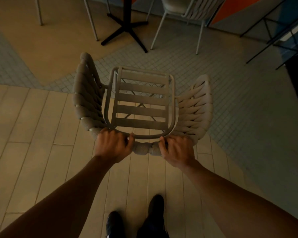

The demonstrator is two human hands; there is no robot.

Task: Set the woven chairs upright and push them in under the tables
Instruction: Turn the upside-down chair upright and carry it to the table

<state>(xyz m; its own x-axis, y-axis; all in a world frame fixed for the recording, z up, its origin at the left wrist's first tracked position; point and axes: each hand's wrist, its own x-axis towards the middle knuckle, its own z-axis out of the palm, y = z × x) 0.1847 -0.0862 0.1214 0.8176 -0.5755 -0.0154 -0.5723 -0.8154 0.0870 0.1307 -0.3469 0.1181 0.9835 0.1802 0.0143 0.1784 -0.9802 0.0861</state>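
The woven chair [141, 103] stands upright on the floor [41, 134], seen from above, its strap seat open to the tiles below and its rope-wound arms curving out on both sides. The left hand [114, 145] and right hand [176, 151] each have their grip curled tight over the chair's wound back rail, on its near edge, one either side of the middle. Beyond the chair stands the black cross-foot of a bench [126, 30], with a second pale chair [179, 16] just beside that foot. Two dark shoes [134, 222] show on the near side of the chair.
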